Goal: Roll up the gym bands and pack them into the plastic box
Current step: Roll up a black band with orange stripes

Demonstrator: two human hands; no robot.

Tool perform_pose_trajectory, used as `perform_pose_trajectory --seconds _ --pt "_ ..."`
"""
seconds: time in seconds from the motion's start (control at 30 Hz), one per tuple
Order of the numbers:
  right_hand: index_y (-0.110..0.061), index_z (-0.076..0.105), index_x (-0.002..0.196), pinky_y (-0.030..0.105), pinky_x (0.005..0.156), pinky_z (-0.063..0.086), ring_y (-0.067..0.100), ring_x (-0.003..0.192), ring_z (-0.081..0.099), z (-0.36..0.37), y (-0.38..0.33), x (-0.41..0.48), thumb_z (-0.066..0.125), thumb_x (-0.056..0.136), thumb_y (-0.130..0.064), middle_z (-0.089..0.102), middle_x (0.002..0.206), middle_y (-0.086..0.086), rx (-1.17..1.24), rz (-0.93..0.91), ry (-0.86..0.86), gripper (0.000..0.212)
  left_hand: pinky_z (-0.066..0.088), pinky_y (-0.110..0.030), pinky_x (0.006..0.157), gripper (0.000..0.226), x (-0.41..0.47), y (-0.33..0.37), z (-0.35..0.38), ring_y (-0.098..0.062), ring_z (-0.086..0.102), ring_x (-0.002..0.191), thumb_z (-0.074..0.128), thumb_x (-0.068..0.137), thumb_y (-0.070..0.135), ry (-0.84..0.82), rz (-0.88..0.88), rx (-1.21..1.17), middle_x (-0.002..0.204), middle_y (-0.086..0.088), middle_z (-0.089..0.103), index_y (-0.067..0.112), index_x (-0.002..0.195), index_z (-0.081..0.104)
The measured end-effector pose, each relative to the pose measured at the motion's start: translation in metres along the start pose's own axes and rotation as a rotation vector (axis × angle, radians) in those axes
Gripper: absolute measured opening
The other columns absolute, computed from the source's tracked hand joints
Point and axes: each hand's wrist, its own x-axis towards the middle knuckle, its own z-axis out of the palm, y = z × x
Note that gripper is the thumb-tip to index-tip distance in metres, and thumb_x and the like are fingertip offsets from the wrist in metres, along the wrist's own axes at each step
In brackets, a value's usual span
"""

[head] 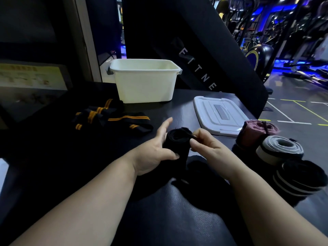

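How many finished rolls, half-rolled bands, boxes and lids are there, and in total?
Finished rolls: 3 (dusty pink fabric roll, grey and white roll, black roll with white stripes)
Half-rolled black band: 1
Open white plastic box: 1
Flat white plastic lid: 1
Total: 6, leaving out the black and orange heap, uncountable.

— The white rectangular plastic box (144,86)?
— Far centre on the black table (168,201); flat white plastic lid (220,115) to its right, three rolled fabric bands (280,150) near right, loose orange-striped black bands (110,116) left.
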Motion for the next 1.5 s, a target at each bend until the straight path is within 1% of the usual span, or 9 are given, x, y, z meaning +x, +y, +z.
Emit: perform_pose_trajectory --seconds 0.1,0.27,0.47,0.6,0.73,0.93,1.23,1.33,1.5 --pt "-0.023 0.05 0.083 0.036 0.079 0.035 0.017 0.081 0.041 -0.001 0.001 -0.001 0.058 0.08 -0.051 0.046 0.082 0.001 -0.016 0.005 -0.002 0.03 0.044 -0.017 0.095 0.115 0.0 0.001 -0.002 -0.004 0.057 0.114 0.077 0.069 0.001 -0.004 0.038 0.198 0.126 0.001 0.051 0.045 0.15 0.007" --pt "-0.018 0.05 0.084 0.038 0.081 0.034 0.017 0.082 0.043 -0.003 0.003 -0.002 0.059 0.08 -0.051 0.047 0.082 0.002 0.016 0.017 -0.023 0.034 0.044 -0.017 0.096 0.089 0.003 0.003 0.001 0.002 0.057 0.109 0.09 0.037 0.036 0.135 0.109 0.474 0.122 0.004 0.055 0.04 0.12 0.057" --pt "-0.025 0.054 0.073 0.028 0.07 0.034 0.011 0.074 0.043 -0.001 0.002 -0.003 0.069 0.075 -0.042 0.048 0.074 -0.005 0.185 0.038 -0.065 0.023 0.049 -0.021 0.085 0.076 0.005 -0.005 0.005 0.001 0.06 0.091 0.096 0.047 0.019 0.219 0.122 0.415 0.1 0.011 0.064 0.029 0.109 0.052" --pt "-0.021 0.054 0.072 0.021 0.064 0.042 0.009 0.067 0.051 0.003 -0.002 -0.003 0.08 0.072 -0.03 0.053 0.071 -0.01 0.166 0.026 -0.022 0.027 0.047 -0.013 0.08 0.082 0.01 -0.004 0.008 -0.003 0.061 0.092 0.096 0.038 0.04 0.375 0.137 0.515 0.1 0.01 0.065 0.032 0.105 0.049" --pt "-0.017 0.053 0.071 0.027 0.054 0.037 0.02 0.06 0.048 0.009 -0.004 -0.002 0.075 0.077 -0.029 0.057 0.065 0.012 0.128 0.086 0.078 0.026 0.048 -0.013 0.083 0.087 0.009 -0.002 0.01 -0.004 0.06 0.095 0.097 0.047 0.027 0.353 0.098 0.461 0.104 0.009 0.062 0.026 0.115 0.043" --pt "0.0 0.051 0.088 0.03 0.057 0.043 0.024 0.062 0.053 0.004 -0.008 -0.007 0.069 0.077 -0.03 0.059 0.07 0.019 0.146 0.118 0.068 0.037 0.049 -0.03 0.099 0.073 0.0 0.003 -0.002 -0.016 0.06 0.115 0.068 0.067 0.004 0.025 -0.04 0.036 0.125 -0.005 0.06 0.024 0.133 0.044" --pt "-0.005 0.064 0.083 0.027 0.081 0.042 0.008 0.085 0.054 -0.001 -0.001 -0.005 0.069 0.078 -0.028 0.055 0.096 0.002 0.015 -0.015 0.1 0.023 0.048 -0.015 0.08 0.051 -0.001 0.001 0.001 0.002 0.061 0.092 0.076 0.077 -0.002 0.136 0.048 0.214 0.1 0.005 0.064 0.009 0.12 0.051" --pt "-0.024 0.066 0.067 0.029 0.081 0.04 0.007 0.086 0.052 -0.001 -0.002 -0.004 0.073 0.069 -0.041 0.051 0.097 -0.01 0.064 -0.008 0.133 0.019 0.05 -0.022 0.086 0.057 0.002 -0.001 0.003 -0.003 0.063 0.094 0.082 0.064 0.019 0.219 0.075 0.24 0.1 0.006 0.067 0.018 0.113 0.054" --pt "-0.027 0.065 0.061 0.021 0.075 0.038 0.005 0.084 0.048 0.001 -0.006 -0.005 0.074 0.066 -0.043 0.046 0.094 -0.007 0.044 -0.038 0.148 0.019 0.051 -0.036 0.097 0.067 0.009 -0.006 0.006 -0.011 0.066 0.101 0.081 0.049 0.048 0.343 0.106 0.301 0.103 0.004 0.069 0.027 0.106 0.054"
